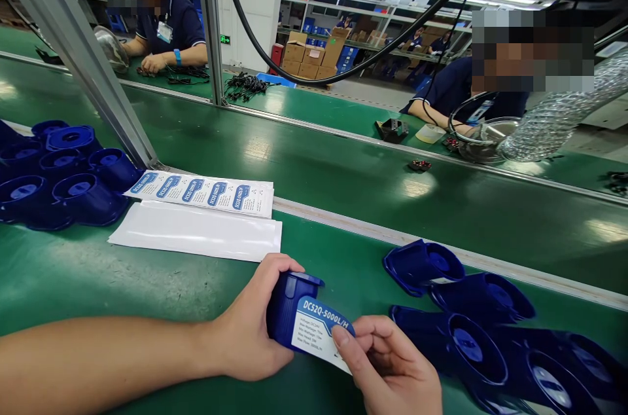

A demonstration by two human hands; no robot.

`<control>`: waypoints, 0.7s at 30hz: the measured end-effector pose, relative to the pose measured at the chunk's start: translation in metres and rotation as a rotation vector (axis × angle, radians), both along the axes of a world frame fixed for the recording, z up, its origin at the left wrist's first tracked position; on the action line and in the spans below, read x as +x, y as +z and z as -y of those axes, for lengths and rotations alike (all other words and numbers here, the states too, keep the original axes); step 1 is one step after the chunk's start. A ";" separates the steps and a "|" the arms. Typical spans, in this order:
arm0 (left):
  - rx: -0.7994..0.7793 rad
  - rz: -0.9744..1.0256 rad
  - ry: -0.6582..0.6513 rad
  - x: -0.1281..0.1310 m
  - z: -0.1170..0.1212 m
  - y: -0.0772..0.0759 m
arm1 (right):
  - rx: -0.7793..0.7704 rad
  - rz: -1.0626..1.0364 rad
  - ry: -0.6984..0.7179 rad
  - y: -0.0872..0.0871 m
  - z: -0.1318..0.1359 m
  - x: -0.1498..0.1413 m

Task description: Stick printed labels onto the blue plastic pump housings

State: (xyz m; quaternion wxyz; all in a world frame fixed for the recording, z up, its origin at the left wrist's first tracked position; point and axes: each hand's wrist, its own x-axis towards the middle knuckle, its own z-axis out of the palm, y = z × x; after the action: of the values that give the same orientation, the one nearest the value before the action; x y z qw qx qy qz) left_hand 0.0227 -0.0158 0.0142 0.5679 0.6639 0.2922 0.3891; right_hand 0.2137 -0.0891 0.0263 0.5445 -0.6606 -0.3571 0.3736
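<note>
A dark blue plastic housing (282, 310) is gripped from the left side by my left hand (250, 323), fingers over its top and thumb underneath. Between the thumb and fingers of my right hand (392, 362) is the right end of a blue-and-white label (316, 333) printed DC52Q-5000L/H. The label's left part lies against the housing, while its right part stands off the surface. Beyond my left hand lie a sheet of similar labels (206, 196) and a blank white backing sheet (196, 232).
Blue housings (73, 173) cluster at the left, and several more blue housings (471, 336) lie at the right. A metal post (93, 55) rises at the left. Across the green conveyor (304, 156), two people sit at work. A black cable (314, 80) hangs overhead.
</note>
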 end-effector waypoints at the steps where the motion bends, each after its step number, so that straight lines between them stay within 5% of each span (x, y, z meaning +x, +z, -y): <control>1: -0.006 0.003 0.006 0.000 0.000 -0.002 | 0.008 0.022 0.012 0.000 -0.001 0.002; 8: 0.046 0.011 0.053 0.002 0.002 -0.011 | 0.161 0.443 0.023 0.005 -0.010 0.028; 12: 0.132 0.004 0.066 0.003 0.002 -0.013 | 0.154 0.264 0.020 0.003 -0.015 0.033; 16: 0.250 -0.028 0.062 0.005 0.004 -0.015 | 0.152 0.025 0.180 -0.005 -0.015 0.024; 21: 0.363 -0.066 0.047 0.006 0.006 -0.016 | 0.162 -0.026 0.381 -0.013 -0.010 0.025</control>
State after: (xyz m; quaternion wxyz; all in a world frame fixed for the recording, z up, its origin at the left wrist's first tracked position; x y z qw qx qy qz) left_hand 0.0288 -0.0223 -0.0015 0.4197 0.7607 0.2513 0.4267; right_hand 0.2390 -0.0792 0.0133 0.5199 -0.5304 -0.4974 0.4484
